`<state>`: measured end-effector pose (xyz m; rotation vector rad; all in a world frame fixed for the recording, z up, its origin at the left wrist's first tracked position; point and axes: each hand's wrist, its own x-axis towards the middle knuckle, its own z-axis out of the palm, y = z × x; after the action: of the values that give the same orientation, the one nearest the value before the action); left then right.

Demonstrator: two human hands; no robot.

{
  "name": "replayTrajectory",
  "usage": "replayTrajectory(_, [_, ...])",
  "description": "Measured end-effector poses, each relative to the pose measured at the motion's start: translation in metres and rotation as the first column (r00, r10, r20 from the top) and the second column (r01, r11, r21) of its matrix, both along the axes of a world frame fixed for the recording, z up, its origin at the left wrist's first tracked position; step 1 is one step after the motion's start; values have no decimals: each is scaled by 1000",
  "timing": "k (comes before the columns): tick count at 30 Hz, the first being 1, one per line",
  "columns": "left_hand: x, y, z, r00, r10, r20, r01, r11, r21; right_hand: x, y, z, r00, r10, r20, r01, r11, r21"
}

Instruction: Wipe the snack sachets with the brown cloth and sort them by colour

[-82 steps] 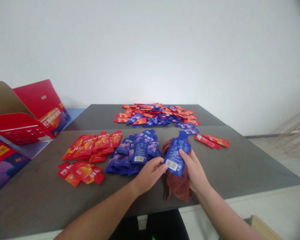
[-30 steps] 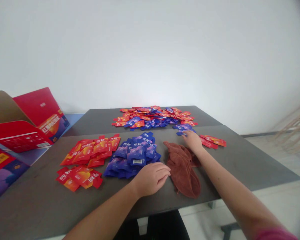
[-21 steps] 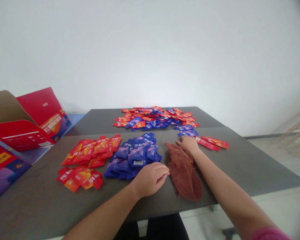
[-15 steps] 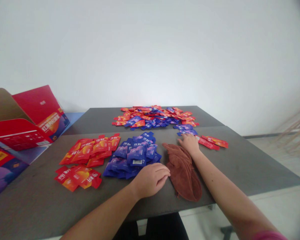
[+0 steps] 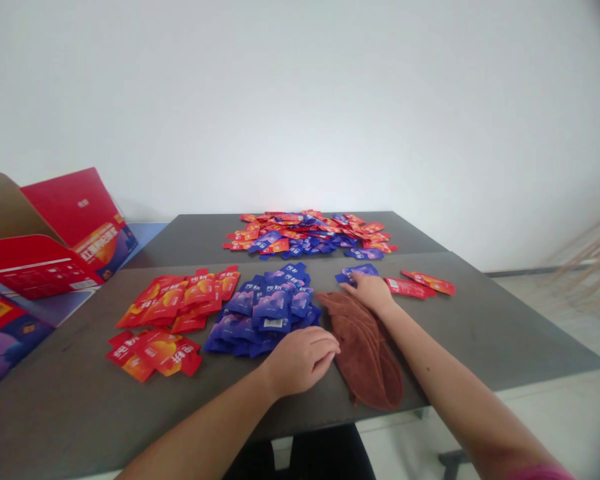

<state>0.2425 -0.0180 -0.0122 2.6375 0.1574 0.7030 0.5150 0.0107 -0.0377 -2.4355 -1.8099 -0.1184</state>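
While my right hand lies at the far end of a brown towel, its fingertips on a blue sachet, I cannot tell whether they grip it. My left hand, empty and loosely curled, rests on the dark table just left of the towel. Blue sachets and red sachets lie in piles farther left, a mixed heap beyond, and a red carton well left.
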Motion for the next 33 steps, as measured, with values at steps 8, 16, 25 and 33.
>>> replayTrajectory(8, [0,0,0,1000,1,22,-1,1000,13,7,4,-5,991,119,-61,-118,993,20])
replayTrajectory(16, [-1,1,0,997,15,73,-14,1000,-24,0,-5,24,987,-42,-153,72,978,195])
replayTrajectory(25, [-4,1,8,983,180,35,-152,906,-395,-94,-77,54,332,310,-891,190,903,385])
replayTrajectory(33, [-7,3,12,967,256,7,-187,722,-666,-95,-102,35,638,383,-668,59,841,538])
